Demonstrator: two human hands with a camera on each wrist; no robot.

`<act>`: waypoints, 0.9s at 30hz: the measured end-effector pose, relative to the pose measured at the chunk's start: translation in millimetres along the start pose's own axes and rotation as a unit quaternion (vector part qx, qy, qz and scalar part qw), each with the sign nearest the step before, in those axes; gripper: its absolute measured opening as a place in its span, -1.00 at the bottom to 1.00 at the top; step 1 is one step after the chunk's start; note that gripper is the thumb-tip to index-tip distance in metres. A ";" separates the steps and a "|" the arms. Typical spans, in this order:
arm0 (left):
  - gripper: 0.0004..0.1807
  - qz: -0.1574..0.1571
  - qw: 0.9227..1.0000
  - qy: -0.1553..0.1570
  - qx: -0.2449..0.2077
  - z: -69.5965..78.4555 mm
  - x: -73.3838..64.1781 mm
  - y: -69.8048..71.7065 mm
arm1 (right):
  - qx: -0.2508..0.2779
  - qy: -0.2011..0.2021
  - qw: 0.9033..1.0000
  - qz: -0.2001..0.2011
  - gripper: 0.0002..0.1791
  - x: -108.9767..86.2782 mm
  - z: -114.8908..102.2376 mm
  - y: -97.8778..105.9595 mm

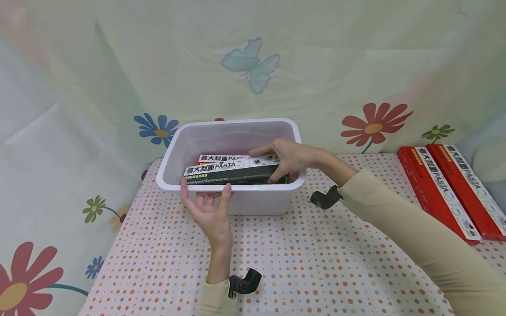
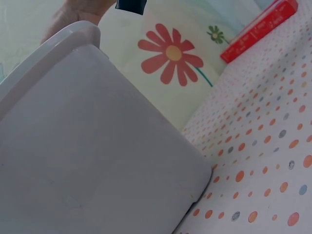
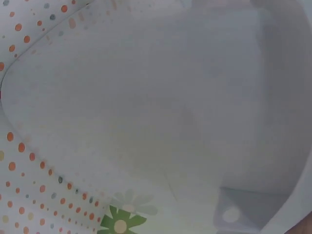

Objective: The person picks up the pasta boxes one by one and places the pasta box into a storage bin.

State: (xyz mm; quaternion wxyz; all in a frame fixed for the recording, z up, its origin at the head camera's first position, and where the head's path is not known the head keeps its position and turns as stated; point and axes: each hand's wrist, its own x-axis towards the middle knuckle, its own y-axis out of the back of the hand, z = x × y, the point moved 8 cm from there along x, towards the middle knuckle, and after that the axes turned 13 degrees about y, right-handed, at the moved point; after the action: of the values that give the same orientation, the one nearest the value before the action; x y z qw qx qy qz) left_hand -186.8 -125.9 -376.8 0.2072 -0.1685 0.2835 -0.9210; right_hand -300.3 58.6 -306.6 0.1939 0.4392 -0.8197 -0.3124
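A white plastic tub [image 1: 258,199] stands on the dotted cloth. Across its front half lies a black and white pasta box [image 1: 237,172], tilted with its right end higher. My right hand [image 1: 294,154] reaches over the tub's right side and grips that end, thumb on the front face. At the front rim, my left hand [image 1: 209,215] holds the tub from outside; its thumb and one finger come over the rim beside the box's lower edge and left end. Behind the black box a red pasta box [image 1: 207,159] shows partly. The tub's outer wall [image 2: 97,146] fills much of the left wrist view.
Two red pasta boxes [image 1: 439,193] [image 1: 470,188] lie side by side at the far right of the table. A flowered cloth backdrop [image 1: 316,79] hangs close behind the tub. Small black devices are strapped to both sleeves.
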 end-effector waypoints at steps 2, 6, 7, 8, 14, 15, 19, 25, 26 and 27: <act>0.20 -0.001 1.000 0.001 0.004 0.0 0.2 -0.4 | -0.006 0.018 1.000 0.017 -0.14 1.4 -1.9 2.3; 0.18 -0.006 1.000 0.000 0.017 0.5 0.2 -1.4 | 0.047 0.032 0.996 0.075 -0.17 -1.8 -1.7 10.9; 0.18 -0.007 1.000 0.000 0.020 0.8 0.2 -1.5 | 0.062 0.034 0.993 0.090 -0.17 -4.2 -1.1 13.6; 0.18 -0.007 1.000 0.000 0.023 1.0 0.2 -1.6 | 0.076 0.038 0.991 0.104 -0.18 -7.3 -0.9 16.4; 0.18 -0.009 1.000 -0.001 0.026 1.9 0.5 -1.9 | 0.108 0.053 0.979 0.164 -0.20 -41.4 -9.0 31.6; 0.18 -0.009 1.000 -0.001 0.027 2.0 0.7 -1.9 | 0.105 0.048 0.978 0.173 -0.21 -49.4 -10.6 34.2; 0.17 -0.008 1.000 0.000 0.026 2.4 1.4 -2.0 | 0.076 0.016 0.973 0.217 -0.25 -89.8 -13.3 44.5; 0.16 -0.007 1.000 0.004 0.024 2.0 -0.2 -2.6 | 0.002 -0.014 0.962 0.273 -0.24 -175.6 7.3 39.3; 0.16 -0.008 1.000 0.003 0.025 1.6 -0.3 -2.9 | -0.005 -0.021 0.960 0.280 -0.24 -192.7 15.7 36.1; 0.16 -0.010 1.000 0.003 0.025 1.6 -0.4 -3.5 | -0.009 -0.033 0.957 0.289 -0.24 -210.4 25.4 32.8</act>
State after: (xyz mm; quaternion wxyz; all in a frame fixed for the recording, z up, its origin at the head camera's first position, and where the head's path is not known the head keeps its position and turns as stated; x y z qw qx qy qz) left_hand -186.7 -123.8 -373.5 0.2011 -0.1636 0.2596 -0.9303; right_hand -221.6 258.0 -311.8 0.2527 0.1708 -0.9148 -0.2647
